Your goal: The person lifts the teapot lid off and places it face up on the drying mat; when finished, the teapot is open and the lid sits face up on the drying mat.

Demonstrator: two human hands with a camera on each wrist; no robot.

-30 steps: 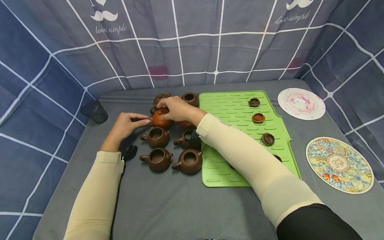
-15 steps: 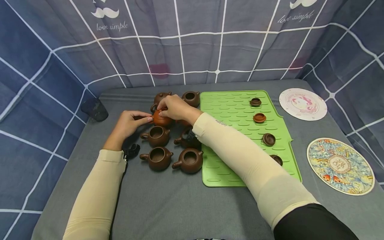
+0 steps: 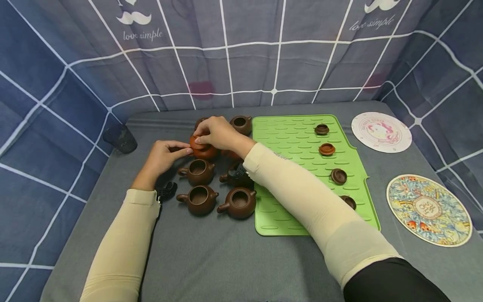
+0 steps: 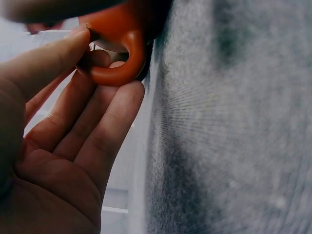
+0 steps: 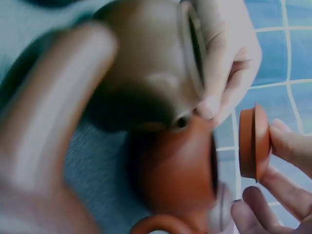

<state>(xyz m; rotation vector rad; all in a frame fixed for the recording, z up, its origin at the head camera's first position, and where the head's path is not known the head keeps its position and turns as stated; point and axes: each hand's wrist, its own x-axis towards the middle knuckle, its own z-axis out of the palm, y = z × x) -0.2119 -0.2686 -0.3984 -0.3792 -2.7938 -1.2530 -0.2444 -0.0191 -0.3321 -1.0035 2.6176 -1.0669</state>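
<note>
An orange clay teapot stands among brown ones at the back left. Its handle is pinched between the thumb and fingers of my left hand. My right hand grips the teapot's small orange lid between thumb and fingers, apart from the pot. In the right wrist view the pot's body shows its uncovered mouth, partly behind a brown teapot in front. Another orange teapot sits just right of it, mostly hidden by my right hand and wrist.
Several lidless brown teapots stand close around. Right of them lies a green mat bearing several small lids. Two round mats, one pink and white and one patterned, lie far right. A dark cup lies tipped at back left.
My right hand has raised the orange lid off its teapot and tilted it a little to the left. The left hand stays at the handle.
</note>
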